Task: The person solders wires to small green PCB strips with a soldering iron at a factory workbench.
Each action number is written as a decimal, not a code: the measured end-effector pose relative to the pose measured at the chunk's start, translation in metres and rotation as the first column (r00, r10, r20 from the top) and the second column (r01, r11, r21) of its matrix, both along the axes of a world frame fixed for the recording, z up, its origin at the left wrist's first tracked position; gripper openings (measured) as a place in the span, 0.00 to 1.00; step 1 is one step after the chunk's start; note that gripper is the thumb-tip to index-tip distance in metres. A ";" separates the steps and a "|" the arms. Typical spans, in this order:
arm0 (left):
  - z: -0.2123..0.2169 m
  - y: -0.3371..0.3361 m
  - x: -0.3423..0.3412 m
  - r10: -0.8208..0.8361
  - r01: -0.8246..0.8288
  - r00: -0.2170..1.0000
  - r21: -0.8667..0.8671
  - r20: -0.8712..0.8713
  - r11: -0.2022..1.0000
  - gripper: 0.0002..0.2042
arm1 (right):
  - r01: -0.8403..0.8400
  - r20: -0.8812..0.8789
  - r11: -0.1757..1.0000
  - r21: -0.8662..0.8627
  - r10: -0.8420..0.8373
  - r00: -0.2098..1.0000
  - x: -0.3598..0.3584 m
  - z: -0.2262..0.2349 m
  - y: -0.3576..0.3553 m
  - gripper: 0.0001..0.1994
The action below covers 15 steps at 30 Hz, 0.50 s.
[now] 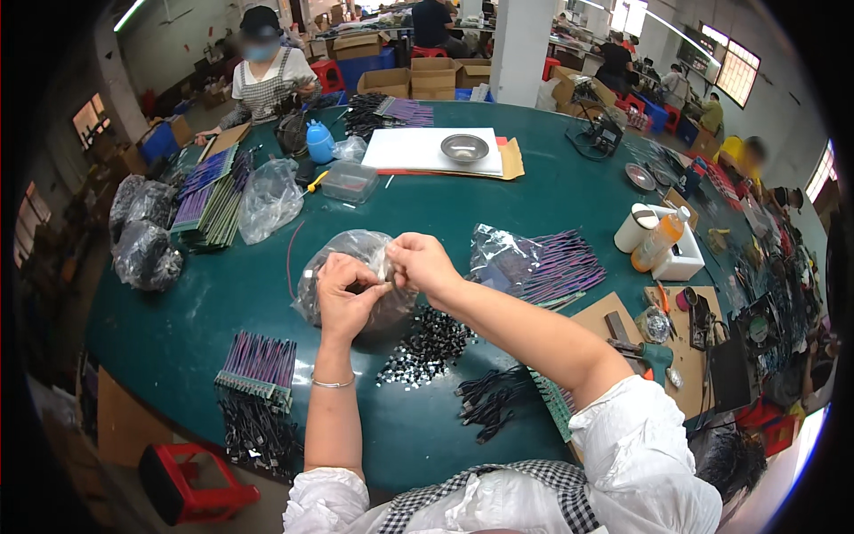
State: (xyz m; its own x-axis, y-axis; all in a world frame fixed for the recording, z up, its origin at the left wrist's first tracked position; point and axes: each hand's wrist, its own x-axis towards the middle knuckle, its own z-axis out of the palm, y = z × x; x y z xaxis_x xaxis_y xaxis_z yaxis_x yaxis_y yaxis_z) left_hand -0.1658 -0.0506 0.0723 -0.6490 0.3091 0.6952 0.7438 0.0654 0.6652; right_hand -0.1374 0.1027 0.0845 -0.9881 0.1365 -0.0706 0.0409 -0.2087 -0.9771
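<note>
Both hands are on the clear crinkled plastic bag, which sits on the round dark-green table straight ahead, a little left of centre.

Left hand: fingers curled shut, pinching bag film at the upper right edge. Right hand: also closed in a pinch, on the same bunched edge from the right side. The fingertips of the two hands nearly touch, so both are on the bag and neither is nearer. The bag body lies left of and below the pinch point, mostly under the left hand. It has no clear long axis, being roughly a lump.

Just below the bag, by the right forearm: a scatter of small black-and-silver parts, touching or nearly touching the bag's lower edge. Further toward the person: a bundle of black cable pieces.

Hard to make out:
- bag contents look dark but can't be identified
- whether the bag mouth is open or tied, since the fingers cover it
- whether either pinch holds a small part as well as film
</note>
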 end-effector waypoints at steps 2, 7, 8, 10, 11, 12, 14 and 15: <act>-0.010 -0.003 -0.007 -0.004 0.005 1.000 0.047 -0.018 0.999 0.09 | 0.012 0.010 0.994 -0.108 -0.011 1.000 0.002 0.000 -0.005 0.06; 0.005 -0.002 0.004 0.023 -0.032 0.991 -0.066 -0.131 0.997 0.10 | -0.087 0.009 0.956 -0.282 0.093 0.996 0.004 0.010 0.006 0.06; 0.009 -0.001 0.008 0.021 -0.030 0.992 -0.064 -0.127 0.998 0.10 | -0.104 -0.010 0.965 -0.242 0.104 0.994 0.004 0.013 0.009 0.06; 0.014 -0.001 0.010 0.218 -0.253 0.956 -0.174 -0.195 0.952 0.11 | -0.120 -0.024 0.976 -0.183 0.118 0.993 0.004 0.012 0.009 0.07; 0.009 -0.001 0.008 0.266 -0.320 0.922 -0.168 -0.280 0.933 0.11 | -0.141 -0.045 0.978 -0.153 0.135 0.990 0.007 0.011 0.008 0.06; 0.003 -0.003 0.006 0.269 -0.323 0.921 -0.168 -0.283 0.931 0.11 | -0.167 -0.067 0.978 -0.124 0.160 0.985 0.009 0.010 0.005 0.06; -0.006 -0.008 0.000 0.233 -0.263 0.943 -0.101 -0.239 0.959 0.10 | -0.167 -0.092 0.983 -0.079 0.159 0.983 0.014 0.007 0.001 0.06; -0.006 -0.007 -0.001 0.220 -0.248 0.937 -0.075 -0.272 0.966 0.09 | -0.060 -0.289 0.944 0.324 0.159 0.944 0.019 0.007 0.002 0.10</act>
State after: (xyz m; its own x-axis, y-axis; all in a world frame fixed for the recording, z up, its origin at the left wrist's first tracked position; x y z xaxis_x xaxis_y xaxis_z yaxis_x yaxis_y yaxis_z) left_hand -0.1671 -0.0575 0.0660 -0.5138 0.2512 0.8203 0.8442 0.3182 0.4313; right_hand -0.1186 0.1049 0.0915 -0.9638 -0.0080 0.2664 -0.2660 0.0911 -0.9597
